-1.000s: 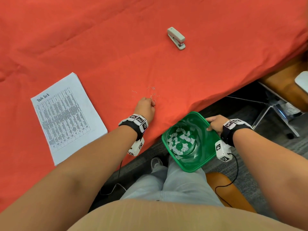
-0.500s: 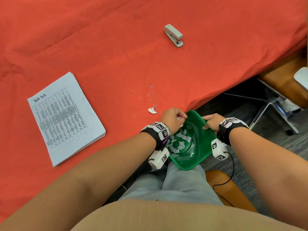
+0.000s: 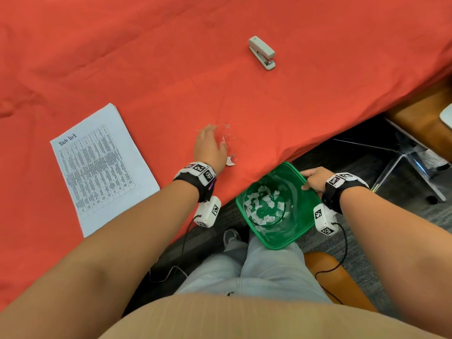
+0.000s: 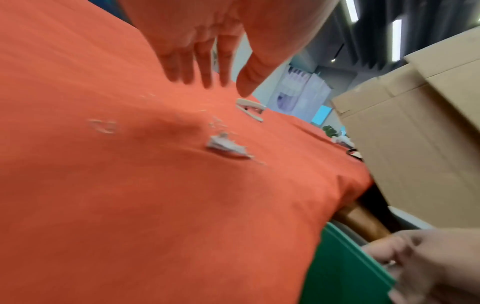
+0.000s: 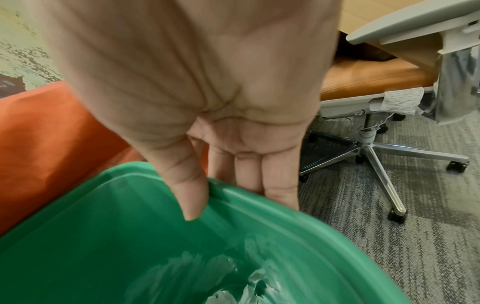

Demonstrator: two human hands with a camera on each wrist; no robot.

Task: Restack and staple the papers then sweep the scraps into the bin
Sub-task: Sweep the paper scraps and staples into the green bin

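Bare forearms, banded wrists

Each wrist carries a black strap (image 3: 330,195) topped with white blocks printed in black-and-white square markers; a white camera box (image 3: 208,211) hangs under each, trailing a thin black cable. A tan top, pale blue jeans (image 3: 256,272) and a dark shoe (image 3: 231,234) complete the outfit.

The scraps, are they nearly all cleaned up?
Mostly. The papers lie stacked and many scraps are in the bin. The right hand holds the bin below the table edge; the left hand, open, is beside one paper bit and loose staples left to sweep.
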